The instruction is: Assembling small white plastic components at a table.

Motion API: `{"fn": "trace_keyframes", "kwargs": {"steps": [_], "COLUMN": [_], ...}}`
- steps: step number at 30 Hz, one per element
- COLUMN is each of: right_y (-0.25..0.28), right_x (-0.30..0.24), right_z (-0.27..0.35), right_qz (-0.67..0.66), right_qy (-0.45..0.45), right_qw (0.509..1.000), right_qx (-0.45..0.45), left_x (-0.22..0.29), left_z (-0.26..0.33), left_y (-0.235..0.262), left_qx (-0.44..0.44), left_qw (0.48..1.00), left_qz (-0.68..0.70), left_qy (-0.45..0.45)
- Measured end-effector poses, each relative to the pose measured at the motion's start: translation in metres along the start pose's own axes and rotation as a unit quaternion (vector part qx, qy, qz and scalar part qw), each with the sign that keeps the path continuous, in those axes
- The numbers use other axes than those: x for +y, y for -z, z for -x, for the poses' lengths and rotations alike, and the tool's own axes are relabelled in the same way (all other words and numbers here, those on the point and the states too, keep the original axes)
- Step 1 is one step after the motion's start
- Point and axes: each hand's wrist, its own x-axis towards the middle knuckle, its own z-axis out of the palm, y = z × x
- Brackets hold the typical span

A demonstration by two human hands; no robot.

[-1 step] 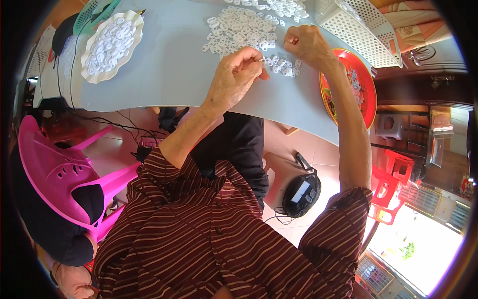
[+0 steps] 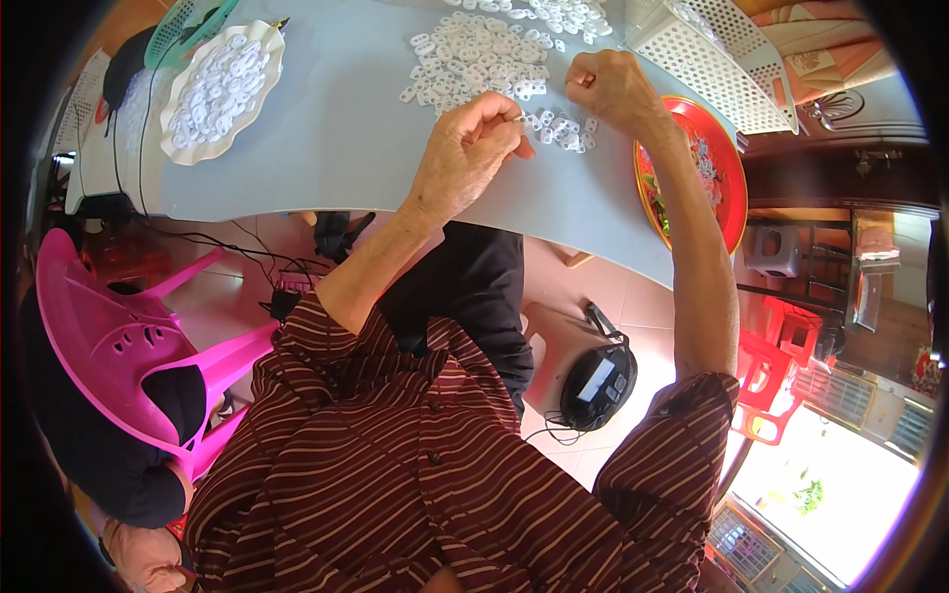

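My left hand (image 2: 470,153) is closed in a pinch over the table's near half, with a bit of a small white plastic piece showing at its fingertips. My right hand (image 2: 611,91) is curled closed to the right of it, and whatever its fingers hold is hidden. Between and below the two hands lies a small cluster of white two-holed plastic pieces (image 2: 563,131). Just beyond my left hand spreads a larger pile of similar white pieces (image 2: 479,54), flat on the grey table (image 2: 336,109).
A red round tray (image 2: 732,188) sits under my right forearm. On the left, a cream scalloped dish (image 2: 200,151) holds many white pieces, near a green basket (image 2: 170,40). A white perforated basket (image 2: 741,84) stands at the far right. A pink stool (image 2: 109,316) is at lower left.
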Motion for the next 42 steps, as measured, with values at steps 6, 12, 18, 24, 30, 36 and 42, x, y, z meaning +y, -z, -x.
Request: {"fn": "trace_keyframes", "kwargs": {"steps": [6, 12, 18, 24, 30, 36, 42], "right_y": [0.012, 0.002, 0.0, 0.007, -0.001, -0.001, 0.0], "right_x": [-0.007, -0.014, -0.006, -0.002, -0.016, -0.022, -0.023], "right_z": [0.013, 0.016, 0.017, 0.021, 0.019, 0.01, 0.012], "right_qz": [-0.04, 0.001, 0.007, -0.026, 0.01, 0.072, 0.1], "right_qy": [-0.028, 0.039, -0.084, -0.038, -0.046, -0.096, -0.106], "right_qw": [0.999, 0.999, 0.996, 0.999, 0.999, 0.992, 0.988], "right_qx": [0.01, -0.009, 0.008, 0.012, 0.001, -0.035, -0.048], "left_x": [-0.001, -0.001, -0.003, -0.005, -0.006, -0.002, -0.002], "left_z": [0.0, 0.001, 0.0, 0.001, 0.001, 0.001, 0.001], "left_y": [-0.002, -0.001, -0.003, -0.001, 0.0, -0.002, -0.001], "left_qx": [0.012, 0.018, 0.008, 0.011, 0.009, 0.011, 0.009], "left_qw": [1.0, 0.999, 0.999, 0.999, 0.999, 0.999, 0.999], "left_qz": [0.01, -0.003, -0.003, -0.006, -0.007, -0.005, 0.01], "left_qy": [-0.025, -0.027, -0.038, -0.041, -0.051, -0.037, -0.03]}}
